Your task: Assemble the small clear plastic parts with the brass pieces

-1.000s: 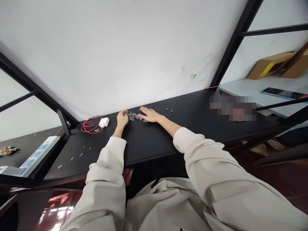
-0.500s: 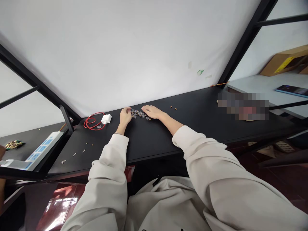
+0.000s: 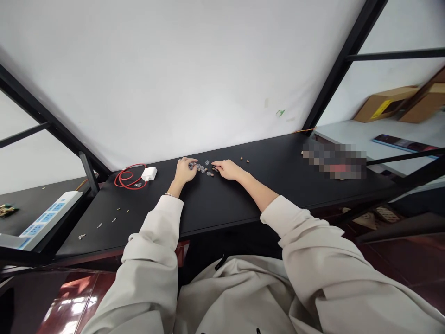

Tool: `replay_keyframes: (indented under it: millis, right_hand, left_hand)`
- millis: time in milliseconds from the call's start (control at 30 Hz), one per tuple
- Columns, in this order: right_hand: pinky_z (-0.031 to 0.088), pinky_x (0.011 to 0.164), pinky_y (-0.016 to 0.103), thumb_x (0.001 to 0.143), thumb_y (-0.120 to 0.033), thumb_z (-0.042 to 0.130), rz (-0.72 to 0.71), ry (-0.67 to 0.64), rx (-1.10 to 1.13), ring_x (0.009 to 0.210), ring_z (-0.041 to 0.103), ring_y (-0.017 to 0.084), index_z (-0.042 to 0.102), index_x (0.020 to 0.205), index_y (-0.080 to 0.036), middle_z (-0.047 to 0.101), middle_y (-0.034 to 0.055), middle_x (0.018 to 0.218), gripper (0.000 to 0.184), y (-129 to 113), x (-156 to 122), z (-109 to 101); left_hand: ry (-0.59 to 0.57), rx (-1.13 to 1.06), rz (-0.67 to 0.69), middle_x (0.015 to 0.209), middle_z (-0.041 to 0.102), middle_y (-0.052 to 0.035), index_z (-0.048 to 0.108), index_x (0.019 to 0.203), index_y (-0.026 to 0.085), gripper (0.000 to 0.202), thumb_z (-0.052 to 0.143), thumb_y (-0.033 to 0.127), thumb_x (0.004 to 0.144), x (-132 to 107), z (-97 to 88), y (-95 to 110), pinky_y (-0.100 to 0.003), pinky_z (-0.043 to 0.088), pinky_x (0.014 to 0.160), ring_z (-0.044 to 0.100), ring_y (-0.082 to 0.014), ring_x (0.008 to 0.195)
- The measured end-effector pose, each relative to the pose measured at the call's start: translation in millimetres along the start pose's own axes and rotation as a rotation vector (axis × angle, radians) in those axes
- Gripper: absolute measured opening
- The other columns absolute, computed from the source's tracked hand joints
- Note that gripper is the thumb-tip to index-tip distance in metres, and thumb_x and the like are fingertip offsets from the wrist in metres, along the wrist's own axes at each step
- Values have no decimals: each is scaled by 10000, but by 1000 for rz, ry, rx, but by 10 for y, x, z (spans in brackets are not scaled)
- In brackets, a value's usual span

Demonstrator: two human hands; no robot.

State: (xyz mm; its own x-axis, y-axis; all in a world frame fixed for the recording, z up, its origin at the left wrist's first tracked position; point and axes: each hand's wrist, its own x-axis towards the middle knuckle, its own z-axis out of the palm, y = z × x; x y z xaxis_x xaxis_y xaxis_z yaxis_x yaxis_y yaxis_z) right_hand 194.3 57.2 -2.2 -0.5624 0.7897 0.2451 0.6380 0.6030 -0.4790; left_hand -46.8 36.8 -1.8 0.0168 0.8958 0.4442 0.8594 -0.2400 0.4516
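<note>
A small heap of clear glass-like vials (image 3: pixel 202 169) with brown, cork-like ends lies on the black table (image 3: pixel 222 204) near the wall. My left hand (image 3: pixel 186 170) rests at the heap's left side, its fingers curved and apart, touching the nearest pieces. From the right, my right hand (image 3: pixel 229 170) reaches in with fingers stretched out, their tips over a few dark-looking pieces. Neither hand visibly grips anything, though some fingertips are hidden. Two small brown bits (image 3: pixel 244 160) lie to the right of my right hand.
Left of the heap are a white charger (image 3: pixel 149 173), a coiled red cable (image 3: pixel 121 178) and a single clear piece (image 3: pixel 138 185). Small scraps (image 3: pixel 99 226) lie front left. A power strip (image 3: pixel 52 220) sits far left. A blurred-out object (image 3: pixel 333 160) is at right, near the black frame (image 3: pixel 333 74).
My right hand has gone from lying flat beside the heap to bent fingers at its edge. My left fingers now reach further over the pieces. The view has turned slightly right.
</note>
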Motion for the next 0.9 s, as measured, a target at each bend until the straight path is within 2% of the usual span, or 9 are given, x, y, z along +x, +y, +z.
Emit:
replay_keyframes:
  millis: [167, 333, 467, 533, 700, 900]
  right_hand:
    - [455, 1109, 371, 977, -218, 483, 19, 6, 30, 1254, 634, 284, 704, 1327, -214, 690, 50, 1305, 414, -51, -4, -28]
    - [475, 1102, 374, 921, -264, 615, 54, 24, 125, 1219, 658, 270, 748, 1246, -240, 721, 38, 1254, 352, 15, -7, -36]
    - [479, 1102, 352, 854, -231, 685, 100, 11, 288, 1205, 668, 243, 762, 1202, -227, 733, 34, 1233, 356, 100, 21, -8]
    - [472, 1110, 361, 845, -199, 677, 102, 2, 334, 1205, 669, 240, 764, 1194, -219, 736, 39, 1226, 361, 123, 32, 4]
    - [476, 1107, 381, 844, -164, 653, 115, -14, 383, 1161, 693, 238, 763, 1201, -221, 746, 43, 1202, 378, 116, 32, 5]
    - [471, 1115, 388, 846, -172, 655, 106, -13, 385, 1181, 682, 241, 764, 1196, -225, 743, 41, 1208, 371, 126, 30, 5]
  left_hand:
    - [-53, 72, -3, 1163, 652, -91, 791, 922, 255, 141, 719, 287, 806, -33, 43, 93, -508, 413, 1052, 534, -335, 1159]
    - [-54, 85, -23, 1160, 652, -75, 786, 847, 261, 82, 721, 264, 797, -32, -4, 67, -503, 414, 1041, 526, -330, 1167]
    - [-43, 98, -46, 1133, 663, -75, 767, 764, 247, 38, 731, 242, 773, -29, -55, 32, -497, 420, 1027, 539, -333, 1144]
    - [-40, 97, -58, 1123, 670, -78, 764, 769, 242, 33, 731, 234, 767, -29, -69, 27, -495, 422, 1020, 545, -333, 1131]
    - [-44, 71, -41, 1131, 662, -80, 780, 930, 271, 159, 751, 293, 775, -31, -53, 50, -485, 408, 1039, 536, -325, 1146]
    - [-73, 79, -39, 1144, 656, -74, 779, 829, 267, 69, 767, 301, 770, -38, -36, 42, -499, 398, 1043, 525, -329, 1151]
